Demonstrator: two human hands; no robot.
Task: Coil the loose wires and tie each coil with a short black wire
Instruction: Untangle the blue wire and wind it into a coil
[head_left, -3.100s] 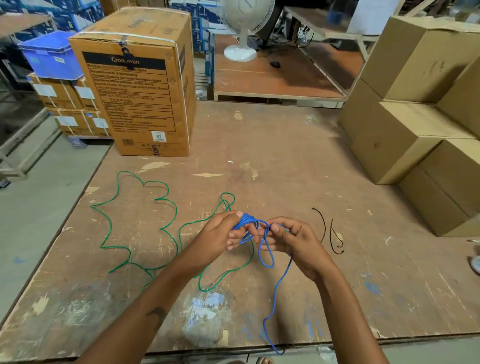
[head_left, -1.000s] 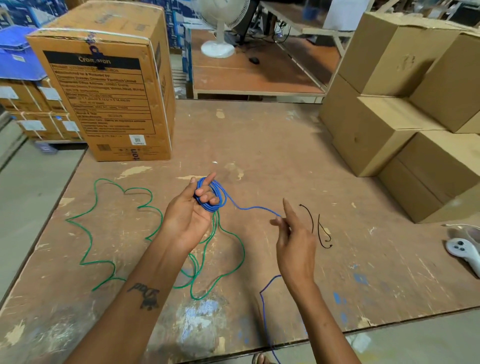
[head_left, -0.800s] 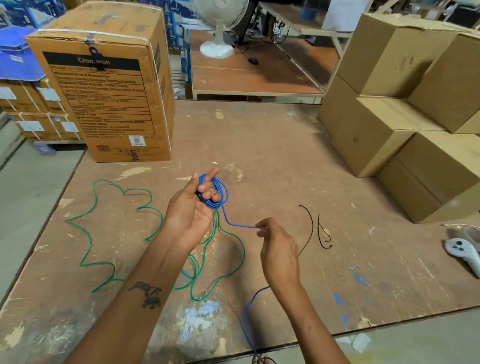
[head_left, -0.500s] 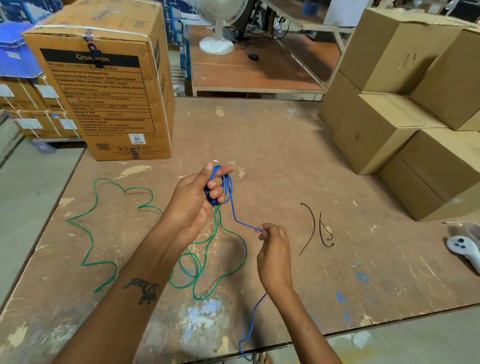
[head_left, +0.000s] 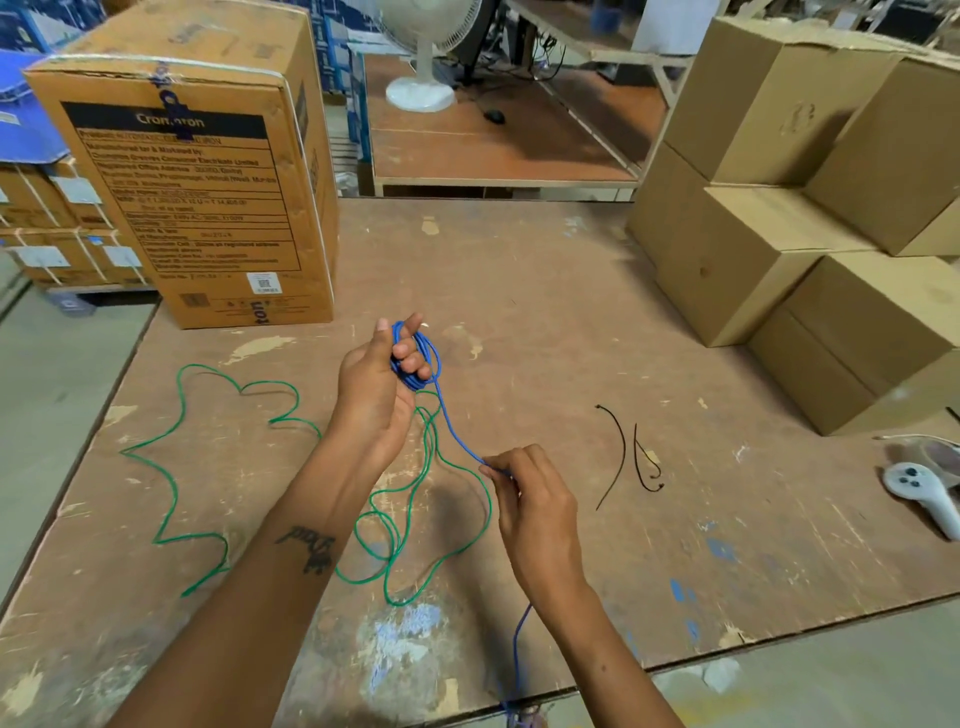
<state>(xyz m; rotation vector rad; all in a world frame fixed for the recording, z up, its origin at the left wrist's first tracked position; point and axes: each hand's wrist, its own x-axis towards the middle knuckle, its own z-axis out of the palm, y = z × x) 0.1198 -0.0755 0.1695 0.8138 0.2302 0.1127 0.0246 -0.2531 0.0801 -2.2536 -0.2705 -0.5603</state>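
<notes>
Scuffed plywood table (head_left: 545, 291) fills most of the frame, with cardboard boxes along its upper left and right edges. At centre frame the left hand (head_left: 376, 392) is raised above the board, its fingers (head_left: 410, 361) curled through a small blue coil (head_left: 418, 358), thumb upright beside it. From the coil the blue wire (head_left: 457, 436) runs down and right to the right hand (head_left: 535, 504), whose thumb and forefinger pinch it, the other fingers folded in. Below that hand the free tail drops toward the bottom edge of the frame and over the table's lip.

Beneath both hands the green wire (head_left: 176, 467) sprawls loose on the board from middle left to lower centre, uncoiled. Two short black wires (head_left: 621, 452) lie to the right of centre, apart from both hands.

The coiling appears unfinished, with a long tail left to take in. The loops rest only on a few curled fingers, so a sharp tug from the right hand could probably slide them off or let them spring open. The hanging tail may catch on the table edge. The blue strand crosses directly over green loops; if it sags, the two could tangle. Reaching for a black tie means one hand must let go, and the coil might loosen then.
</notes>
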